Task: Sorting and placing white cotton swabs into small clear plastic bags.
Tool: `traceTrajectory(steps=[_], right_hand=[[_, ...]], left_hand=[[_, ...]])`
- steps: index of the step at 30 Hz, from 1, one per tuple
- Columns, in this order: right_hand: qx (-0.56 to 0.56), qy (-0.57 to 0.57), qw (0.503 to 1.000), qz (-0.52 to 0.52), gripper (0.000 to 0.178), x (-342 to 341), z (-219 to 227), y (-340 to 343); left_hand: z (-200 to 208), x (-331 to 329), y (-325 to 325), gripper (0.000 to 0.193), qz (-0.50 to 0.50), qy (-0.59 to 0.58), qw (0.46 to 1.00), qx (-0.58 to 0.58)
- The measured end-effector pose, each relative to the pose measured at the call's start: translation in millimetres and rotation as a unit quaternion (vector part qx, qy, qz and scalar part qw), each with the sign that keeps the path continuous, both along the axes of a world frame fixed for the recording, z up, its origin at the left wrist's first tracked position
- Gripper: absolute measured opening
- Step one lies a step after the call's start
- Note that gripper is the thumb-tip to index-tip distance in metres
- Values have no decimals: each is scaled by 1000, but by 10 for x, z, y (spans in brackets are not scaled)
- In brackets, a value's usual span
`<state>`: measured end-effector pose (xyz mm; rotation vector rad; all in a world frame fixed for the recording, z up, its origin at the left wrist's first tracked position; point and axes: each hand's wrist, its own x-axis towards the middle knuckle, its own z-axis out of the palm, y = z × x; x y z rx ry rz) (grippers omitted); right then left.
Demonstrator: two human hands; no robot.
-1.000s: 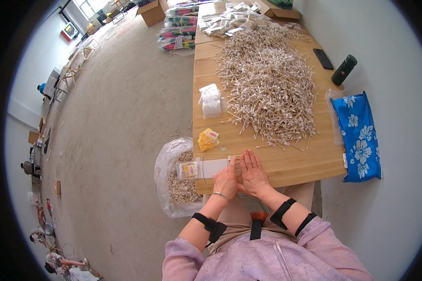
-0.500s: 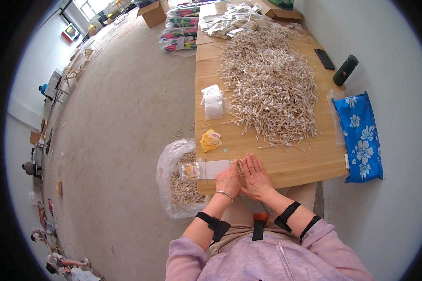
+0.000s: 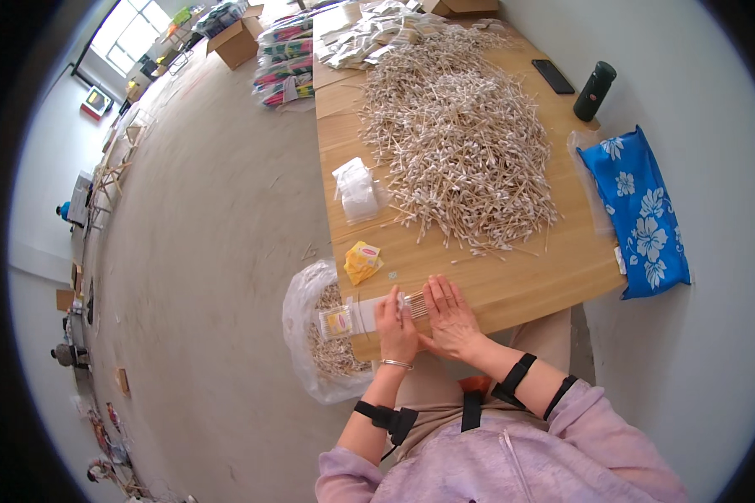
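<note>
A small row of cotton swabs (image 3: 415, 305) is set between the two hands, near the near edge of the wooden table (image 3: 545, 285). The right hand (image 3: 450, 318) is laid flat, with fingers extended together, at the right end of the row. The left hand (image 3: 397, 325) is held with fingers bent at the left end; whether anything is gripped by it cannot be told. Farther left, a white strip (image 3: 366, 314) and a yellow-labelled swab packet (image 3: 336, 322) are seen. A large swab pile (image 3: 466, 142) is spread on the far side.
</note>
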<state>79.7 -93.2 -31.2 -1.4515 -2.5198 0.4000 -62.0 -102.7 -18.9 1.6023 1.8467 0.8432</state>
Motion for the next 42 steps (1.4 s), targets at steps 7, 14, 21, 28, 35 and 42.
traceTrajectory(steps=[7,14,21,28,35,42], right_hand=[[-28,-3,1000,5,102,0,76,-16],[-20,0,1000,13,101,8,91,-30],[-28,-7,999,25,100,50,138,-82],[-31,-4,999,26,99,61,127,-99],[-43,-6,999,17,99,29,148,-87],[-44,3,999,15,100,26,142,-80]], left_hand=[[-124,-39,123,22,109,-94,984,101],[-110,-85,168,8,35,19,994,106],[-39,-83,150,12,38,-14,997,63],[-55,-61,203,12,66,-6,997,29],[-70,-78,236,11,60,9,997,49],[-99,-111,244,12,69,-19,997,41]])
